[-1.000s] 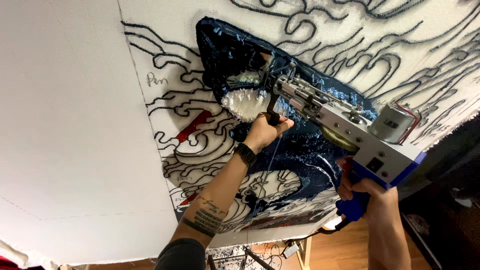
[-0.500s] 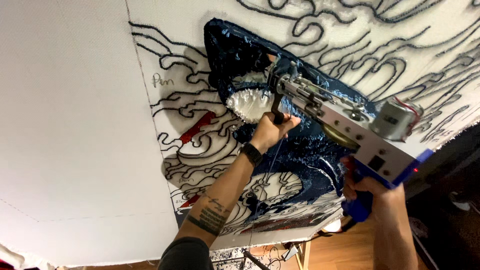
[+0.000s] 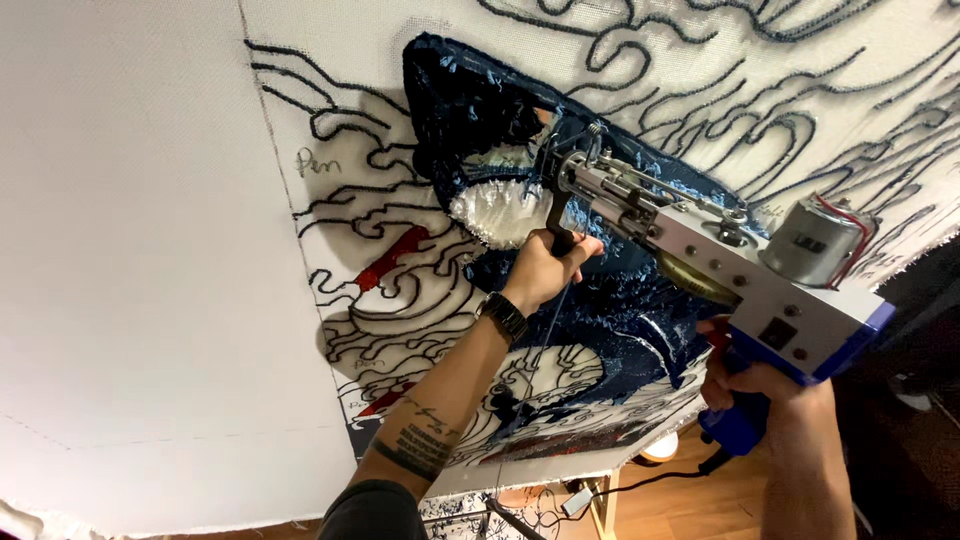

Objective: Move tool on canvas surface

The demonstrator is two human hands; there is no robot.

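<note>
A grey and blue tufting gun (image 3: 720, 262) with a round silver motor is pressed nose-first against a stretched white cloth (image 3: 150, 250). My left hand (image 3: 545, 268), with a dark watch on the wrist, grips the gun's front handle. My right hand (image 3: 760, 385) holds the blue rear grip. The gun's tip meets a dark blue tufted shark shape (image 3: 500, 150), beside its white teeth patch (image 3: 495, 212). A thin yarn strand hangs below my left hand.
Black wave outlines and red patches (image 3: 390, 262) cover the cloth around the shark. The cloth's left part is blank. Below it are a wooden frame leg (image 3: 605, 505), a cable and a wood floor. A dark area lies at the right edge.
The view has shifted slightly, so the shark and gun sit a little further right and lower. Both hands keep the same hold on the gun.
</note>
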